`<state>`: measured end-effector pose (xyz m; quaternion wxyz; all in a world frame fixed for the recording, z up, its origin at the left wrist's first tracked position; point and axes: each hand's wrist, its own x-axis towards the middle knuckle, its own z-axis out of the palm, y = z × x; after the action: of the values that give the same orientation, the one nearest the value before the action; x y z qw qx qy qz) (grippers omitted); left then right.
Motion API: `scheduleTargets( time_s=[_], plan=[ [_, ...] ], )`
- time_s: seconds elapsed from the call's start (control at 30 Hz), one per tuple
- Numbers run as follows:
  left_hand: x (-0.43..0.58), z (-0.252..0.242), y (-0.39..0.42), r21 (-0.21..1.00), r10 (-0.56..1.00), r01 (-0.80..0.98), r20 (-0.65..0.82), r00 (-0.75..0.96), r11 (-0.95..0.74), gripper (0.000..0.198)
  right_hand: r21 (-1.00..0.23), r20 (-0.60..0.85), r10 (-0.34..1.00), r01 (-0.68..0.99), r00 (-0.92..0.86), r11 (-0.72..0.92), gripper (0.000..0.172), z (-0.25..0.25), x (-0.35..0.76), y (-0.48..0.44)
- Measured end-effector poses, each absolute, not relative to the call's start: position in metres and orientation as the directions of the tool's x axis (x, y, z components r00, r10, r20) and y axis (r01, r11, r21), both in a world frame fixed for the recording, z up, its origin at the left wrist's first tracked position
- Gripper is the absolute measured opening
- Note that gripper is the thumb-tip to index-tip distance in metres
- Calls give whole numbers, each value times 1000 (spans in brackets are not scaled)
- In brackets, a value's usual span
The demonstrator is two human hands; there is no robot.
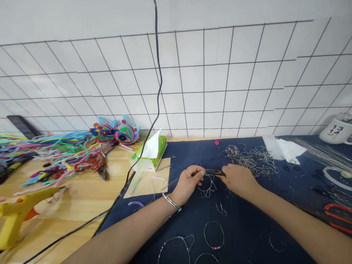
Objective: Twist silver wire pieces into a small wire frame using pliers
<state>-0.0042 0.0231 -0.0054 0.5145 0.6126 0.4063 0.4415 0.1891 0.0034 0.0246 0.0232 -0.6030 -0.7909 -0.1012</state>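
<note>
My left hand [192, 182] pinches the upper edge of a small looped wire ring [208, 192], which hangs below the fingers over the dark blue mat. A pair of dark pliers [214, 172] is gripped in my right hand [239, 180], its jaws meeting the wire at my left fingertips. Whether the jaws are clamped is too small to tell. Just beneath lies a bent scrap of wire [221, 210]. Closer to me are a wire hoop with pink beads [214, 236] and a larger beaded hoop [173, 256].
A tangled heap of wire [250, 161] and white tissue lie right of my hands, with straight wires, orange-handled scissors [347, 216] and a white mug [338, 130] farther right. Leftward are a tissue pack [150, 154], a black cable [120, 194], a yellow glue gun [15, 217] and colourful pipe cleaners [65, 143].
</note>
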Motion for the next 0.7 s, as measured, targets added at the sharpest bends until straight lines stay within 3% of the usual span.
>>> scheduleTargets(
  time_s=[0.47, 0.7],
  plan=[
    [-6, -4, 22, 987, 958, 90, 107, 267, -136, 29, 158, 191, 933, 948, -305, 277, 29, 23, 188, 3],
    [-6, -5, 23, 981, 958, 122, 115, 263, -151, 29, 85, 120, 958, 964, -261, 252, 42, 20, 188, 5]
  ],
)
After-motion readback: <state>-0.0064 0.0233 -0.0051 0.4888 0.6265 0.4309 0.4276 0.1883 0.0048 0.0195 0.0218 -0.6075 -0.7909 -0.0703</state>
